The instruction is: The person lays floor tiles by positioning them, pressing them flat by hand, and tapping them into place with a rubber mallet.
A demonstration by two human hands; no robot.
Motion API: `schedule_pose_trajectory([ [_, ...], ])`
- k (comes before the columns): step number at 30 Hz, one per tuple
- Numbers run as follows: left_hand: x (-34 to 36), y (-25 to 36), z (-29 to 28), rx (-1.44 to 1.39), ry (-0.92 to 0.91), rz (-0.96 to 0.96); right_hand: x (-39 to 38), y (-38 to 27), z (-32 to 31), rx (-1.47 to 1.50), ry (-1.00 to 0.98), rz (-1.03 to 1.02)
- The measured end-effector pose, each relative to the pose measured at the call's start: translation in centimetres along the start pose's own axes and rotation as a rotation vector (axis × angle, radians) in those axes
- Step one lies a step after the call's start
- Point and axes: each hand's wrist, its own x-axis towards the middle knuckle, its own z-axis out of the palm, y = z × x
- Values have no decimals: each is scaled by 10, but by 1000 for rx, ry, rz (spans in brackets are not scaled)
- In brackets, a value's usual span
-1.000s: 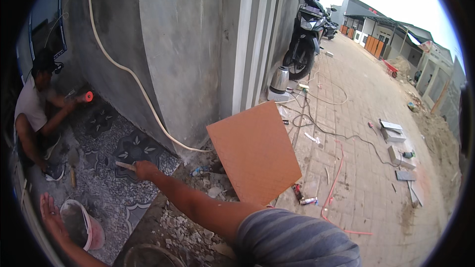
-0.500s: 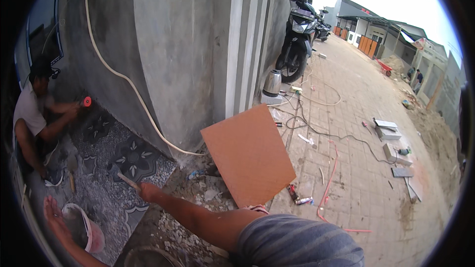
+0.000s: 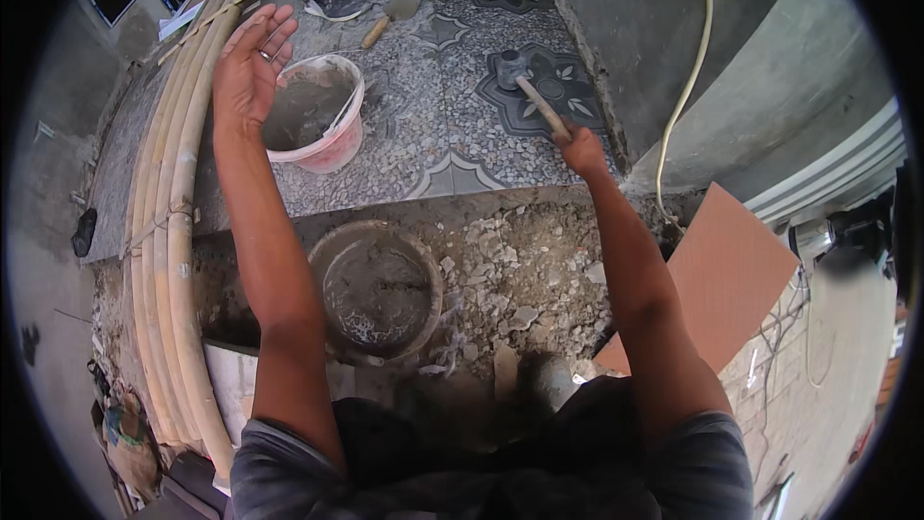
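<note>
From where I stand, the right hand is closed around the wooden handle of a mallet, whose dark head sits over a flower-patterned floor tile; whether it actually touches is hard to make out. The left hand is raised with nothing in it, fingers slightly curled, beside a pale pinkish bucket of grey mix. Beyond that, a trowel lies on the tiling near a co-worker's shoe. A round basin of wet grey mix rests between the person's forearms, next to broken rubble.
</note>
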Motion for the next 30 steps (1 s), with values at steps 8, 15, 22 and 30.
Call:
schedule_pose_trajectory([
  [8, -4, -26, 3, -79, -39, -61, 6, 18, 39, 95, 142, 68],
  [15, -4, -42, 11, -56, -106, -97, -15, -63, 62, 170, -132, -134],
  [22, -32, -70, 40, 223, -274, -231, 4, -45, 57, 55, -140, -136],
  [30, -75, -151, 59, 1178, -771, -83, 17, -2, 41, -48, 55, -20],
])
